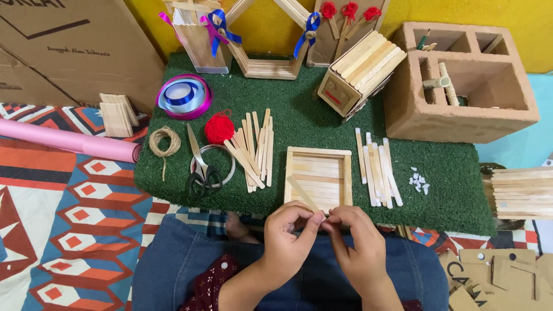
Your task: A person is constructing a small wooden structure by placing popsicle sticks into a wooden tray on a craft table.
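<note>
Hands meet at grass mat (455, 190) near edge: left hand (288, 239) and right hand (357, 247) fingers pinching one stick (301, 192). Square stick frame (318, 177) assembled; loose sticks (253, 147) remain unused.

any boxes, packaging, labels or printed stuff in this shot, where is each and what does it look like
Large cardboard box: top left, behind the green mat; flat brown panel with dark printed lettering and a line.
Cardboard pieces: bottom right corner, beside the right hand; brown cut-out shapes with bold black print.
Pink paper roll: left, lying on the patterned cloth; plain, no print visible.
No screens or signs in view.
</note>
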